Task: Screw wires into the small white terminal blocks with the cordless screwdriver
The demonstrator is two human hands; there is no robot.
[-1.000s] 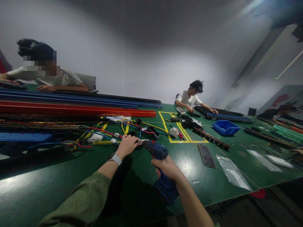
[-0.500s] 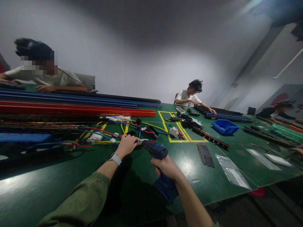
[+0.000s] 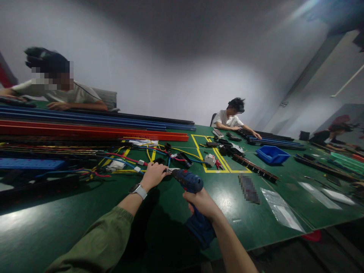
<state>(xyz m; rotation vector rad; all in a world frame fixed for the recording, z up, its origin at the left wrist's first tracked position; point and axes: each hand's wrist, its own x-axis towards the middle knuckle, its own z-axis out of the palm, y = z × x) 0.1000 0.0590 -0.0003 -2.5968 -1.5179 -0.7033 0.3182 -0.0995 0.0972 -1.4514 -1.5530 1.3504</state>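
Observation:
My right hand [image 3: 201, 203] is wrapped round the grip of a blue cordless drill [image 3: 189, 182], its front end pointing left and away from me. At the drill's tip my left hand [image 3: 155, 175] is closed, fingers bent downward; whatever it holds is mostly hidden beneath them. A small pale metallic piece [image 3: 172, 170] shows between the left fingertips and the drill's nose. Red, blue and yellow wires with a white connector [image 3: 137, 169] lie just left of and behind the left hand. Beyond the fingers are a black part [image 3: 186, 160] and a white block with red wires [image 3: 210, 160].
Long red channel [image 3: 159, 135] and blue rails [image 3: 136, 123] lie across the back left. A blue bin [image 3: 273, 154], a copper-coloured strip [image 3: 254, 167], a pixelated dark object [image 3: 249, 189] and a plastic bag [image 3: 280, 208] are to the right. Co-workers sit across and farther right.
The view has shifted slightly, moving the scene a little to the right. My hands and the drill keep nearly the same pose. The far co-worker's near arm has lowered towards the table.

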